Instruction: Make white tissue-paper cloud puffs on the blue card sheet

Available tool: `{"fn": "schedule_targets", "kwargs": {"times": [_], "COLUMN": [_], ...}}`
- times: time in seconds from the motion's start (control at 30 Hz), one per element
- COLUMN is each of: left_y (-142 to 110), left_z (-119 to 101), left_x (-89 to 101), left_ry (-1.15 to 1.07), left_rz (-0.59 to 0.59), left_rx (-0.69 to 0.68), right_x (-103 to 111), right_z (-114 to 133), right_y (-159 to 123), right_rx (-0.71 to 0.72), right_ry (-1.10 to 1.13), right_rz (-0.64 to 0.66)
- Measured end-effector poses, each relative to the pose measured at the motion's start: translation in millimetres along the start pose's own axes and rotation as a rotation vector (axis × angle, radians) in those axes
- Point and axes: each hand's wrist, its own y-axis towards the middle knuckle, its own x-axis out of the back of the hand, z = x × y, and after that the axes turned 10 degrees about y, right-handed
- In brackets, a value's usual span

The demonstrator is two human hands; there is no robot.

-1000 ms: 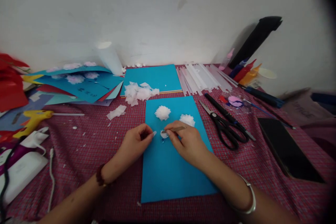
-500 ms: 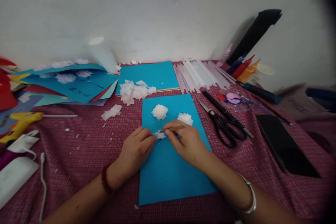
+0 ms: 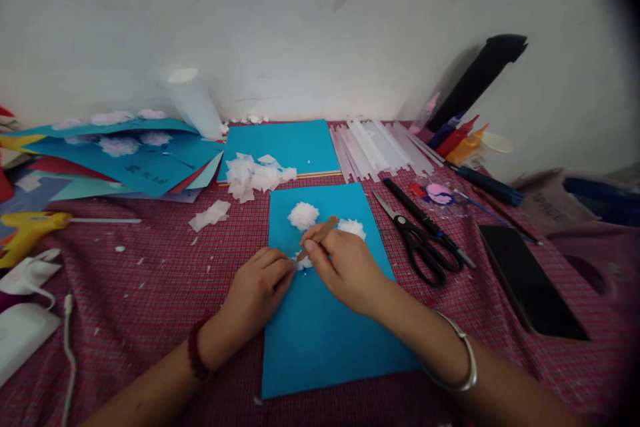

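A blue sheet of card (image 3: 330, 347) lies before me with two fluffy white paper puffs on it, one at the upper left (image 3: 303, 215) and one (image 3: 352, 227) partly behind my right hand. My right hand (image 3: 347, 263) pinches a flat wooden stick (image 3: 325, 232), its lower end against a small bit of white tissue paper (image 3: 303, 263) on the card. At the card's left edge, my left hand (image 3: 263, 283) has its fingers curled together by that same bit; whether they grip it is hidden.
Black-handled scissors (image 3: 417, 240) and a phone (image 3: 530, 280) lie to the right. Cut tissue pieces (image 3: 255, 175) rest on more blue card (image 3: 280, 140) behind. At left are a yellow glue gun (image 3: 35, 227) and a white cable (image 3: 70, 347); translucent sticks (image 3: 385, 147) lie at the back.
The wooden stick has swung from nearly flat to a steeper tilt, its tip now pressing down at the tissue. My left hand stays almost in place; the view has shifted slightly.
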Motion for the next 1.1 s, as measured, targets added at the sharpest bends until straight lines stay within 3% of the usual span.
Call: {"fn": "schedule_targets", "kwargs": {"times": [0.4,0.83,0.93,1.1], "left_y": [3,16,16,16], "left_z": [-2,-3,-3,-2], "left_x": [-0.2,4.1,3.3,2.3], "left_ry": [0.015,-0.129,-0.147,-0.157], "left_rz": [0.032,0.104,0.105,0.13], "left_rx": [0.022,0.229,0.238,0.274], "right_x": [-7,-6,-5,-1], "right_z": [-4,-2,-7,-22], "right_y": [1,7,6,2], "right_rx": [0.023,-0.026,-0.074,-0.166], "right_ry": [-0.14,-0.156,-0.069,0.274], "right_rz": [0.078,0.062,0.016,-0.214]}}
